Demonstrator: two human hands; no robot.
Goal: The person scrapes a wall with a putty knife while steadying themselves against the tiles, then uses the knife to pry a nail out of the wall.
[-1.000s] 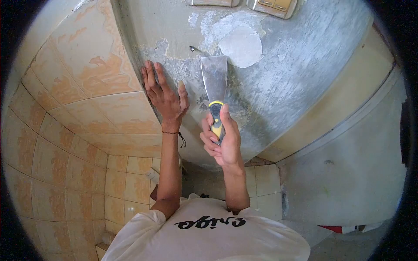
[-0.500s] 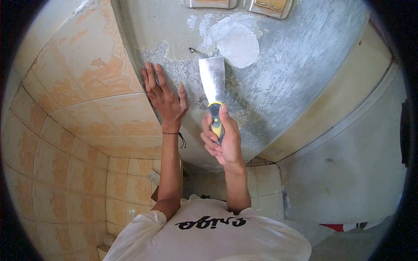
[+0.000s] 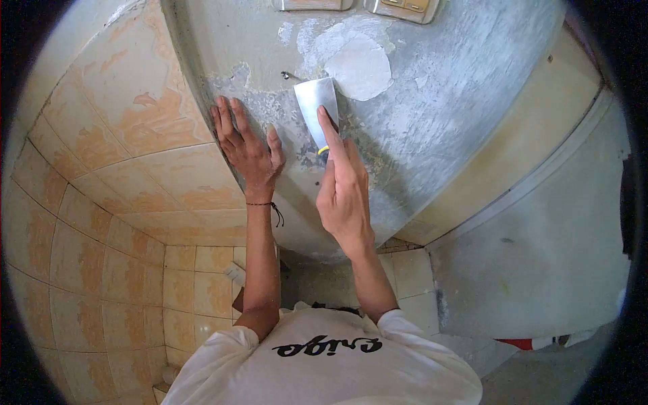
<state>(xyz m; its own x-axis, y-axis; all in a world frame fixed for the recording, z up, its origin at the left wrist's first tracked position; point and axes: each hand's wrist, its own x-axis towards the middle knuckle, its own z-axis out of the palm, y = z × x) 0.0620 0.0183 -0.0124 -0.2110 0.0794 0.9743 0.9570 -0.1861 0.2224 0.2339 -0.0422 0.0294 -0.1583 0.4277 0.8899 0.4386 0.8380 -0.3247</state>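
Turned over since the earlier frame, the right hand point(image 3: 344, 192) now shows its back, one finger stretched onto the metal of the scraper point(image 3: 311, 100).

Left of both hands are the patterned tiles point(image 3: 128, 101). Next, the left hand point(image 3: 251, 152) rests palm-down on the wall point(image 3: 459, 115), fingers nearly straight, thumb apart, grasping nothing; it could skid if loose dust lies beneath it.

Ahead of and between the hands, a small metal stub point(image 3: 286, 75) sits near the blade's corner — a leftward stroke might snag there and jolt the wrist.

The scraper lies just ahead of the right hand, whose other fingers seem curled around the mostly hidden handle. Whether the blade touches the wall, I cannot tell. Heavy pressure could bend it, letting the stretched finger slip edgeward.

Farther ahead, right of the blade, is the white patch point(image 3: 363, 67) — a careless rightward swing could gouge its rim.
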